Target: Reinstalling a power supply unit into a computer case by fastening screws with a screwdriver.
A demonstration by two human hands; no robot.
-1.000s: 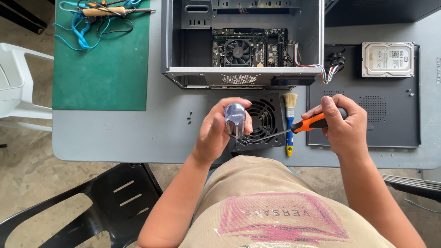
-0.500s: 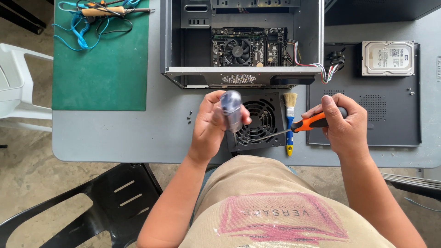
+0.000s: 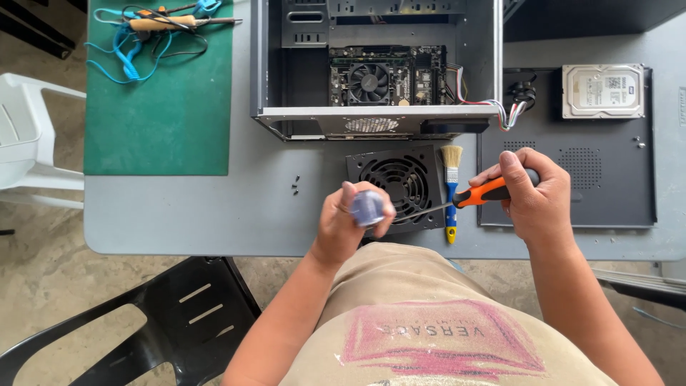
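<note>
- A grey surface (image 3: 186,214) over a concrete floor carries an open computer case (image 3: 375,71); inside it sit a motherboard and its cooler fan (image 3: 369,81)
- The left hand (image 3: 350,221) has its grip curled round a small clear, bluish object (image 3: 367,208), held above the surface's near edge
- The right hand (image 3: 536,196) has its grip wrapped on an orange-handled screwdriver (image 3: 493,190); its long axis runs leftward, tip towards the left hand
- Beneath the shaft lie a black fan unit (image 3: 400,182) and a paintbrush (image 3: 451,193)
</note>
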